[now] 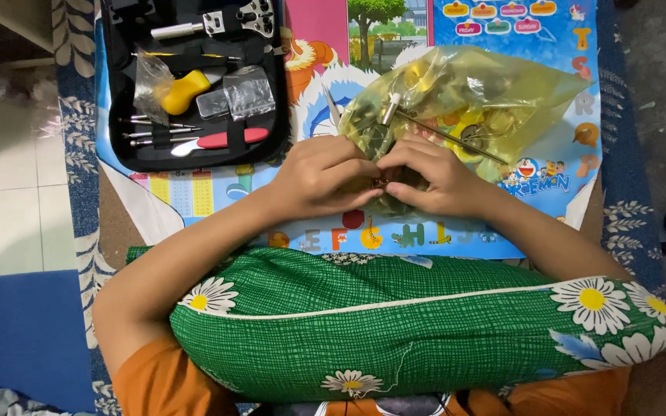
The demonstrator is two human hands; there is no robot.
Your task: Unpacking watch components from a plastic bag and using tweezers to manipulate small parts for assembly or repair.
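Both hands meet at the near end of a yellowish plastic bag (pixel 456 100) lying on a colourful cartoon mat (pixel 549 169). The left hand (pixel 321 177) and right hand (pixel 433 181) press their fingertips together, pinching a small dark part (pixel 379 182) too hidden to identify. An open black tool case (pixel 194 85) sits at the mat's far left corner. A green flowered pillow (pixel 410 331) lies under both forearms.

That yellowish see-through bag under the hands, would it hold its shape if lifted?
Probably not: the yellow plastic bag is crumpled thin film, so likely floppy. Small metal parts inside would shift and sag. A thin rod lying across it might slide off.
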